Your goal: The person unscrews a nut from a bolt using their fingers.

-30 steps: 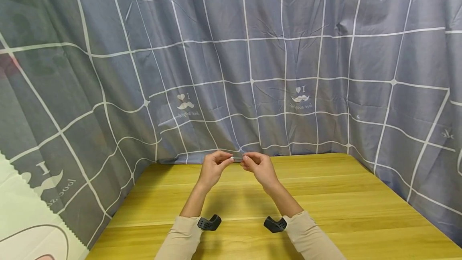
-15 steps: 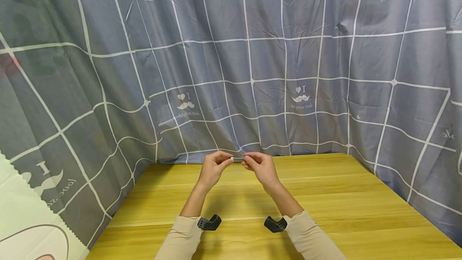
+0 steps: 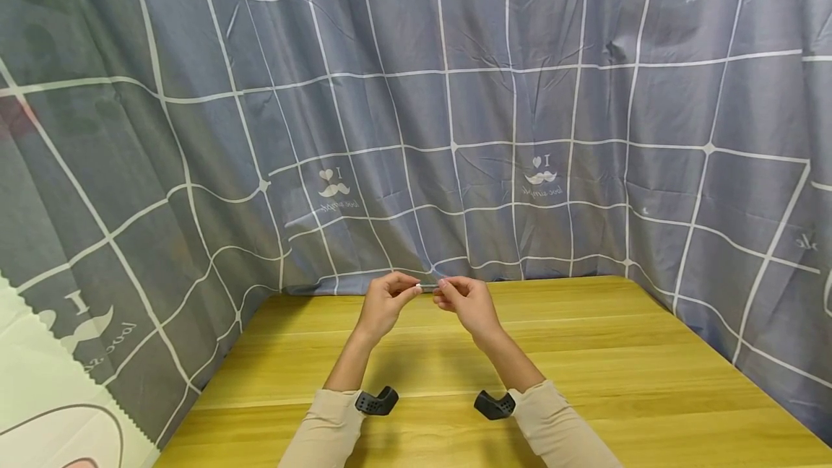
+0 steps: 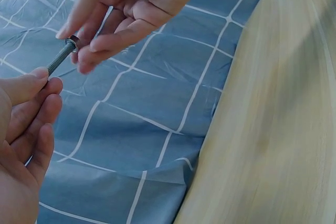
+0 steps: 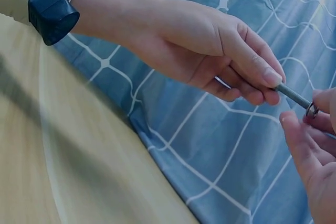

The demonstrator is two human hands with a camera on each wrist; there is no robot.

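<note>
A grey threaded bolt is held level in the air between both hands, over the far part of the table. My left hand pinches one end of it between thumb and forefinger; the fingertips hide that end. Around the other end sits a small shiny metal ring, like a nut or washer. The thumb and a finger of my right hand pinch at this ring. In the left wrist view the threads of the bolt show between the two hands, and the right hand's other fingers are loosely curled.
The wooden table runs back to a grey-blue checked curtain, which hangs behind it and at both sides. Pale patterned cloth hangs at the lower left. Black wrist straps stick out from both sleeves.
My right thumb and fingers have shifted slightly at the ring end of the bolt. The left hand keeps its grip and place.
</note>
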